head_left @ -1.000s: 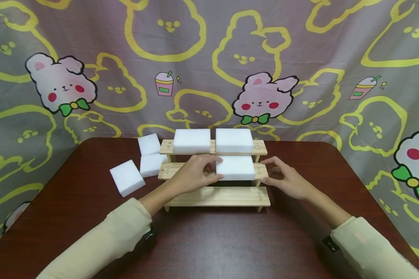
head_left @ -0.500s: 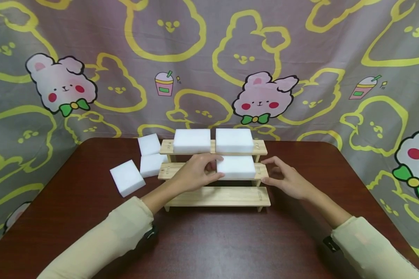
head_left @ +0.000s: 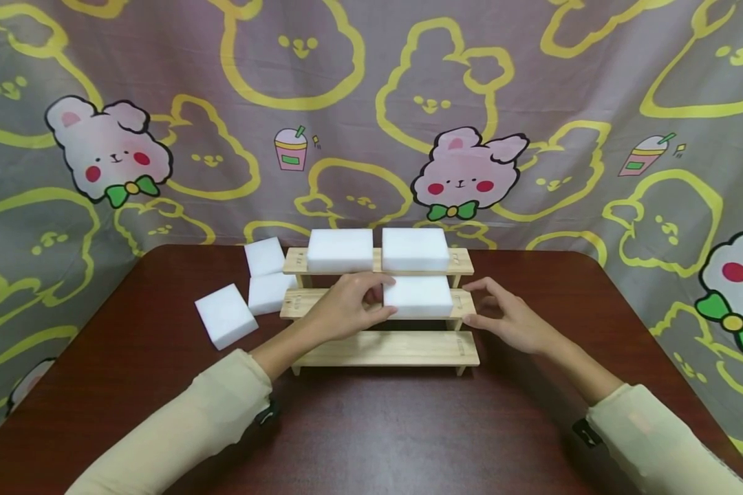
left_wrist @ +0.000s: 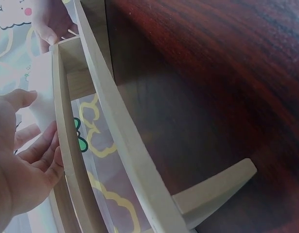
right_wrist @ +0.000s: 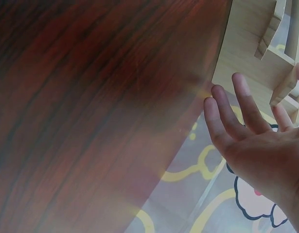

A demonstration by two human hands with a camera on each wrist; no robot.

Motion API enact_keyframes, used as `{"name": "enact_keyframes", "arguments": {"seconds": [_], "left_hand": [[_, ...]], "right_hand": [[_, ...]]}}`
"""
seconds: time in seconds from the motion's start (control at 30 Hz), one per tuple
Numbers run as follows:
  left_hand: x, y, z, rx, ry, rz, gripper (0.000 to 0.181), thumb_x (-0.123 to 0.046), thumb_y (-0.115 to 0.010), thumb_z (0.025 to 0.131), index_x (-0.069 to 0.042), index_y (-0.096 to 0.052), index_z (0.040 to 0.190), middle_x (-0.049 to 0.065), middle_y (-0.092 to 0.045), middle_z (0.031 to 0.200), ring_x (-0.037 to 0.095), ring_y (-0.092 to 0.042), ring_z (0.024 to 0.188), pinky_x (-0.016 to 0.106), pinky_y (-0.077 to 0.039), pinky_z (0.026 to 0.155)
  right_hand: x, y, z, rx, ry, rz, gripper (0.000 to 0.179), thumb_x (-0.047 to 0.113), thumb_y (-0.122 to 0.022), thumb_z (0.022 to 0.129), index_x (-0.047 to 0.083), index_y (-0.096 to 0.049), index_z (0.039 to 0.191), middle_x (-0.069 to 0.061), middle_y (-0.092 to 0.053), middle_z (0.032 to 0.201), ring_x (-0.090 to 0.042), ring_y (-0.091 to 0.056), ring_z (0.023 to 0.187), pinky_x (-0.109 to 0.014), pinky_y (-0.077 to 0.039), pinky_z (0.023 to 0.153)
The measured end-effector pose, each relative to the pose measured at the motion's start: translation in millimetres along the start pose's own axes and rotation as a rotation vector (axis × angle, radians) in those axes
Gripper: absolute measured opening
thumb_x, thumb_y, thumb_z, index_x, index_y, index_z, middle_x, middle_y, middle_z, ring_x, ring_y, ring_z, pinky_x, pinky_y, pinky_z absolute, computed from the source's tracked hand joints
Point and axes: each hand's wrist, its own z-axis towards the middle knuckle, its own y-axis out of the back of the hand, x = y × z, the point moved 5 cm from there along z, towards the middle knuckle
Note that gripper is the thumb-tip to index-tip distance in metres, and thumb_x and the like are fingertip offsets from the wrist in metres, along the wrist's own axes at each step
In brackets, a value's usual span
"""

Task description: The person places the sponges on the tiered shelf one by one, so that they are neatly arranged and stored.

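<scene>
A white foam block (head_left: 418,297) lies flat on the right half of the middle tier of a wooden three-step rack (head_left: 384,349). My left hand (head_left: 349,304) holds the block's left end, thumb at the front and index finger at the back. In the left wrist view the same block (left_wrist: 42,77) shows beyond my fingertips. At the right end of the middle tier is my right hand (head_left: 512,320), its thumb and index fingertips right at the board's end. The right wrist view shows the fingers of this hand (right_wrist: 266,141) spread, with no block between them.
Two more white foam blocks, a left one (head_left: 340,249) and a right one (head_left: 415,249), rest on the top tier. Several loose blocks (head_left: 225,315) lie on the dark brown table (head_left: 371,440) left of the rack. A patterned curtain (head_left: 359,103) hangs behind.
The block under my left hand shifts very slightly on the middle tier. Both hands otherwise stay where they were.
</scene>
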Motion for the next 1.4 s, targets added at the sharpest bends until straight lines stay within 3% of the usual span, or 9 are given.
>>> {"name": "enact_keyframes", "arguments": {"seconds": [0.33, 0.8, 1.03, 1.4], "left_hand": [[-3.5, 0.0, 0.9, -0.033, -0.008, 0.028, 0.038, -0.015, -0.083, 0.088, 0.003, -0.071, 0.118, 0.006, -0.068, 0.086, 0.016, -0.065, 0.078, 0.030, -0.057, 0.075], [-2.6, 4.6, -2.7, -0.052, -0.011, 0.020, 0.042, -0.019, -0.084, 0.087, 0.002, -0.070, 0.121, 0.005, -0.068, 0.088, 0.017, -0.064, 0.080, 0.030, -0.056, 0.077], [-1.0, 26.6, -15.0, -0.083, -0.002, -0.008, 0.037, -0.016, -0.082, 0.088, -0.001, -0.071, 0.120, 0.005, -0.069, 0.088, 0.018, -0.064, 0.081, 0.031, -0.054, 0.072], [20.1, 75.6, -56.7, -0.166, 0.073, 0.031, 0.022, -0.009, -0.078, 0.091, -0.002, -0.074, 0.112, 0.001, -0.070, 0.084, 0.014, -0.061, 0.075, 0.030, -0.049, 0.064]], "right_hand": [[3, 1, -2.5, 0.007, 0.012, 0.011, 0.048, 0.022, -0.074, 0.097, 0.011, -0.051, 0.138, -0.016, -0.065, 0.126, -0.029, -0.066, 0.107, -0.044, -0.051, 0.083], [1, 0, -0.5, -0.005, 0.008, -0.002, 0.047, 0.024, -0.075, 0.096, 0.013, -0.052, 0.136, -0.014, -0.069, 0.118, -0.028, -0.067, 0.104, -0.042, -0.050, 0.082], [1, 0, -0.6, -0.003, 0.006, 0.008, 0.047, 0.023, -0.075, 0.097, 0.012, -0.052, 0.136, -0.015, -0.068, 0.120, -0.029, -0.067, 0.105, -0.045, -0.051, 0.084], [-1, 0, -0.6, 0.003, -0.003, 0.007, 0.049, 0.023, -0.074, 0.097, 0.012, -0.051, 0.138, -0.015, -0.064, 0.128, -0.033, -0.065, 0.111, -0.048, -0.050, 0.087]]}}
